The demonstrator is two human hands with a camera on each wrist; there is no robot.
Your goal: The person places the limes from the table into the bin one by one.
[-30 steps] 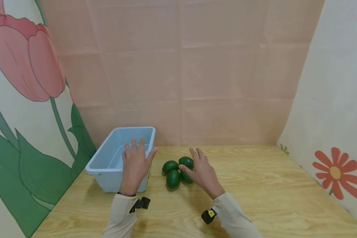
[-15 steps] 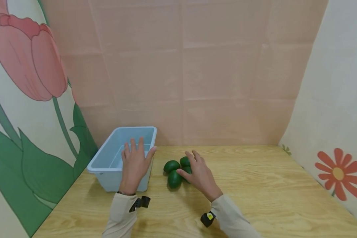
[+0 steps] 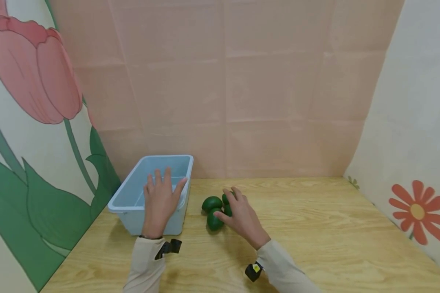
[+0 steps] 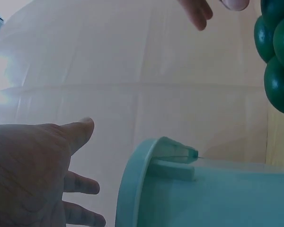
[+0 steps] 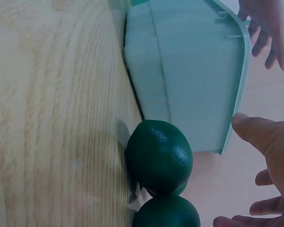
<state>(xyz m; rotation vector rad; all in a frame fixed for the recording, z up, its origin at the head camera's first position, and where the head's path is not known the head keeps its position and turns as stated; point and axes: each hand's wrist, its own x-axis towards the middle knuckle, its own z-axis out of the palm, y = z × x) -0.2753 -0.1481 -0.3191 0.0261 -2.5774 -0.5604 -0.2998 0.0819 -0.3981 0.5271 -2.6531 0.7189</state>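
Several dark green, glossy oval fruits [image 3: 214, 220], which look like avocados or limes, sit close together on the wooden table. To their left stands a light blue plastic basin [image 3: 130, 221]. My left hand [image 3: 159, 205] hovers over the basin's near right part with fingers spread, holding nothing. My right hand [image 3: 242, 217] is just above and right of the fruits, its fingers loosely extended; it hides part of the rear ones. The right wrist view has the thumb apart from the nearest fruit [image 5: 158, 158]. In the left wrist view the left fingers stand clear of the basin rim [image 4: 132, 189].
The wooden table [image 3: 315, 228] extends to the right of the hands. A pinkish sheet [image 3: 271, 89] hangs at the back edge. Side panels bear a printed tulip [image 3: 40, 77] on the left and a red flower [image 3: 417, 211] on the right.
My right hand has shifted left, further over the fruits. My left hand has drifted slightly left above the basin. The fruits and basin have stayed in place.
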